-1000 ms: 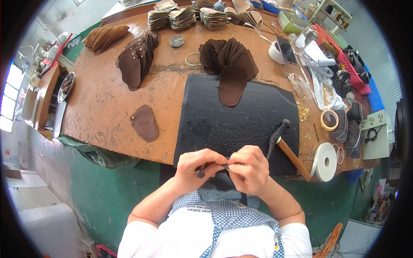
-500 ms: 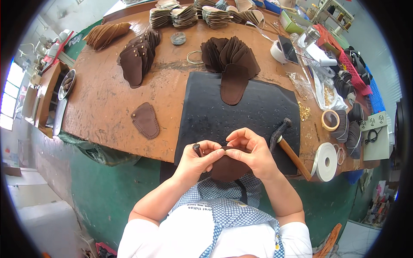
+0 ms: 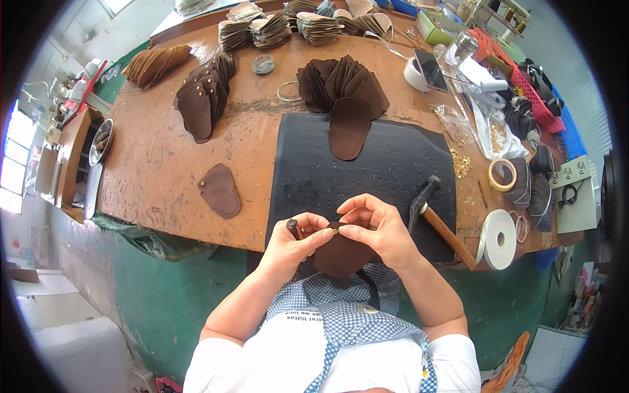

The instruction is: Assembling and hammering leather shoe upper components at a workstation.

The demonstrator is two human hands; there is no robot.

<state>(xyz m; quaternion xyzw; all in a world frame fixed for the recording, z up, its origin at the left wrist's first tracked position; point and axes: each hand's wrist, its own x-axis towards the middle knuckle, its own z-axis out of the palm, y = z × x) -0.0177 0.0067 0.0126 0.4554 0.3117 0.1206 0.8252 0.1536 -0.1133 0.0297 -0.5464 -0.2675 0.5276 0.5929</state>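
Observation:
Over the near edge of the black mat (image 3: 367, 173), both my hands pinch the top edge of a dark brown leather piece (image 3: 344, 255). A small brass-coloured rivet (image 3: 336, 230) shows on its edge between my thumbs. My left hand (image 3: 295, 247) is closed on the leather, and a short dark rod-shaped tool (image 3: 293, 226) also sticks out between its fingers. My right hand (image 3: 383, 239) grips the leather from the other side, fingers curled. A hammer (image 3: 447, 234) with a wooden handle lies beside my right hand. One stitched-edge leather piece (image 3: 221, 192) lies alone to the left.
Fanned brown leather pieces (image 3: 344, 85) lie at the mat's far edge. Riveted pieces (image 3: 196, 108) are stacked farther left. Loose brass rivets (image 3: 460, 164), a tape roll (image 3: 502, 175), a white roll (image 3: 498, 240) and a phone (image 3: 431, 71) occupy the right side.
My hands have shifted slightly left with the leather piece, along with a small shift of the whole view. The brass rivet between my thumbs now shows more plainly.

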